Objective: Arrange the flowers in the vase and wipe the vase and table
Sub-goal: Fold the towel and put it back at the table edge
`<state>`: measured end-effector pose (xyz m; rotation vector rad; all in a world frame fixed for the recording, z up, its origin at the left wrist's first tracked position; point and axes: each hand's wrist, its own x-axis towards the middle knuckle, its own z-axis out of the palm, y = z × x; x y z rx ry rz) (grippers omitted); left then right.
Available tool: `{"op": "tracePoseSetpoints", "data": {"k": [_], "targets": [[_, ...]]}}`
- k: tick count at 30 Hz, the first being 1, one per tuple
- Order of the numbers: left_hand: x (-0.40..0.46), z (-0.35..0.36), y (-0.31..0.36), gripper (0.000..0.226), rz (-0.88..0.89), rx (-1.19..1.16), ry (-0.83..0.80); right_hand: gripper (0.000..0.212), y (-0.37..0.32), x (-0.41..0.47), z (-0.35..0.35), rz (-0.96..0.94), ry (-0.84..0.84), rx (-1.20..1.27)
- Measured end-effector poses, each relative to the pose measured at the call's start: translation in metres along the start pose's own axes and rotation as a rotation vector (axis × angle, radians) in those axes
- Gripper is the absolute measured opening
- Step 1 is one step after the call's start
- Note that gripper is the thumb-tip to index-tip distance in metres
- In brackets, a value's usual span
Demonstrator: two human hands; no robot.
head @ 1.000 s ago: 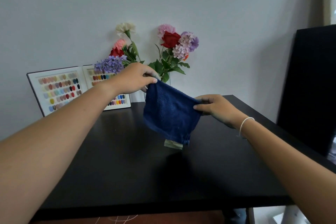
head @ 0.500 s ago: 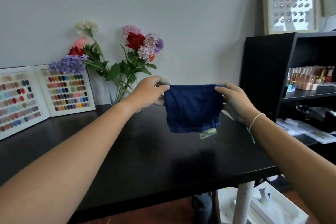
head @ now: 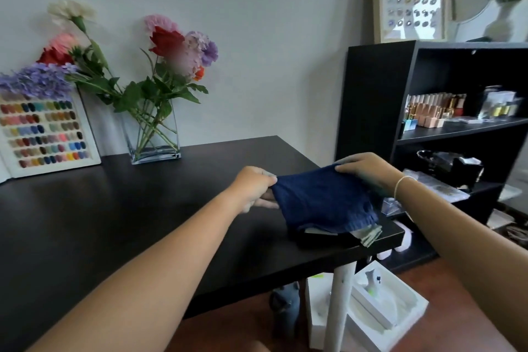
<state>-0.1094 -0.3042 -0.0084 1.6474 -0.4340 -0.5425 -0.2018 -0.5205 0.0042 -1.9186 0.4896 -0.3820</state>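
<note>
A dark blue cloth (head: 323, 203) with a pale label at its lower edge is stretched between both hands, its bottom touching the black table (head: 114, 223) near the right corner. My left hand (head: 253, 188) pinches the cloth's left corner. My right hand (head: 365, 170) grips its right top corner. A clear rectangular glass vase (head: 153, 137) stands at the back of the table by the wall, holding red, pink, purple and white flowers (head: 168, 43) on green stems.
A framed nail-colour chart (head: 43, 131) leans on the wall left of the vase. A black shelf unit (head: 428, 111) with bottles stands right of the table. White boxes (head: 383, 306) lie on the floor by the white table leg.
The view has swung right and down. Both hands have lowered the blue cloth from in front of the flowers toward the table's right corner, where its bottom edge now touches the top.
</note>
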Motion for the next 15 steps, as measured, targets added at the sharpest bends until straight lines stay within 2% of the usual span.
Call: {"op": "tracePoseSetpoints", "data": {"k": [4, 9, 12, 15], "targets": [[0.015, 0.007, -0.013, 0.016, -0.002, 0.034, 0.125, 0.018, 0.012, 0.017, 0.013, -0.054, 0.101, -0.178], [0.030, 0.005, -0.020, 0.014, 0.042, 0.259, 0.241, 0.013, 0.014, 0.034, 0.018, 0.026, 0.103, -0.269], [0.035, 0.004, -0.025, 0.023, 0.076, 0.418, 0.246, 0.017, 0.017, 0.045, 0.017, 0.020, 0.120, -0.282], [0.034, -0.004, -0.029, 0.019, 0.120, 0.562, 0.250, 0.021, 0.011, 0.048, 0.022, -0.068, 0.224, -0.323]]}}
